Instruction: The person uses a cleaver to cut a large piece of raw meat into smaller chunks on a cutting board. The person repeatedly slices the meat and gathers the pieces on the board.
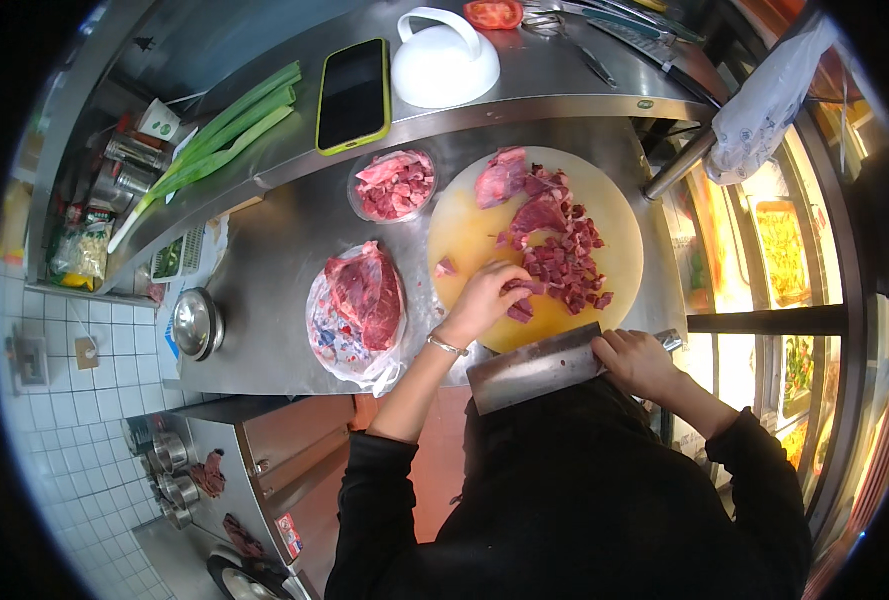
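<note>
My right hand [634,363] grips the handle of a metal cleaver [538,369], whose broad blade lies flat to view at the near edge of the round cutting board [468,219]. Over the board, my left hand [483,298] pinches a strip of raw red meat [528,287] between thumb and fingers. Diced meat [568,259] is heaped just right of those fingers. Farther back on the board rest larger chunks of meat [501,177]. One small meat piece [445,267] sits alone at the board's left side.
Left of the board, a large meat slab [367,296] lies on a plastic-covered plate [324,352]. Behind it stands a clear bowl of meat pieces [394,187]. The raised shelf holds green onions [223,142], a phone [354,96], a white handled dome [446,66] and a knife [651,56].
</note>
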